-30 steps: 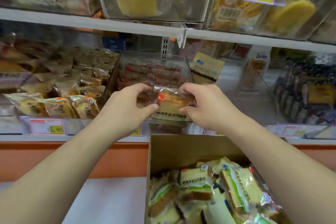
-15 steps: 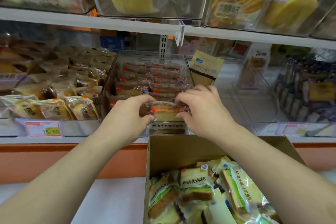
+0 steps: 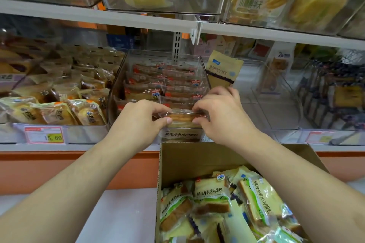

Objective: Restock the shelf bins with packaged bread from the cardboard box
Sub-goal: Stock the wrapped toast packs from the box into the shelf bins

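A packaged bread slice (image 3: 182,117) in clear wrap with red print stands at the front of a clear plastic shelf bin (image 3: 116,92). My left hand (image 3: 138,122) pinches its left end and my right hand (image 3: 221,114) pinches its right end. Behind it the bin holds several rows of the same red-marked packs (image 3: 164,83). Below, an open cardboard box (image 3: 187,163) holds several green-and-yellow wrapped bread packs (image 3: 211,195).
Left of the bin lie several brown bun packs (image 3: 55,112) over a price tag (image 3: 44,135). A yellow pouch (image 3: 223,71) stands upright in the clear bin to the right. An upper shelf (image 3: 177,23) overhangs with more bins. The box rests on a white ledge (image 3: 118,213).
Both hands have lowered the bread pack from above the bin's front edge down into the front of the bin. The view has tilted down slightly.
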